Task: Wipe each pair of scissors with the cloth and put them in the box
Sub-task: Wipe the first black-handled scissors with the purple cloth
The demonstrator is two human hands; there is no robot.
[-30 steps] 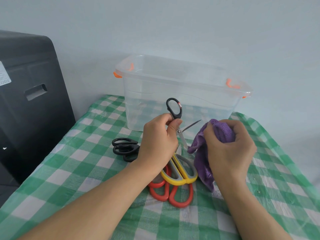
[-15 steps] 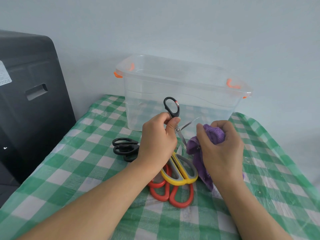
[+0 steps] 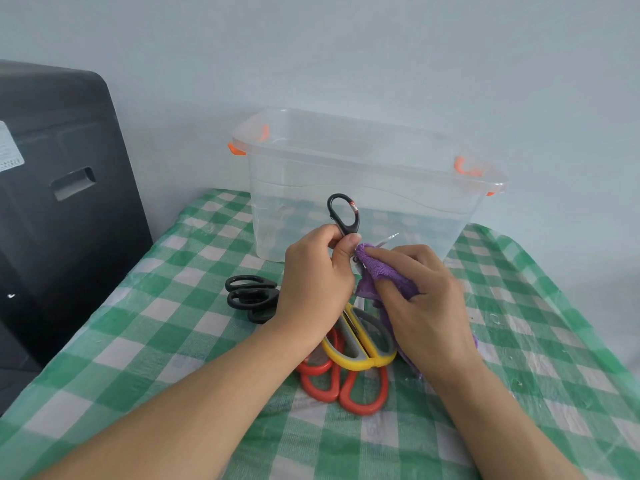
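My left hand [image 3: 317,282] grips a small pair of black-handled scissors [image 3: 344,216] above the table, one handle loop standing up and a blade tip poking out to the right. My right hand [image 3: 420,306] holds a purple cloth [image 3: 379,271] wrapped against the blades, right beside my left thumb. On the table below lie black scissors [image 3: 251,297], yellow-and-grey scissors [image 3: 360,344] and red scissors [image 3: 341,389]. The clear plastic box [image 3: 363,188] with orange latches stands open behind them; I see nothing in it.
The table carries a green-and-white checked cloth [image 3: 173,327] under a clear plastic film. A black cabinet [image 3: 59,202] stands close to the table's left side. A pale wall rises right behind the box.
My right hand has moved left with the cloth, up against the blades by my left thumb. The scissors have stayed nearly in place in my left hand.
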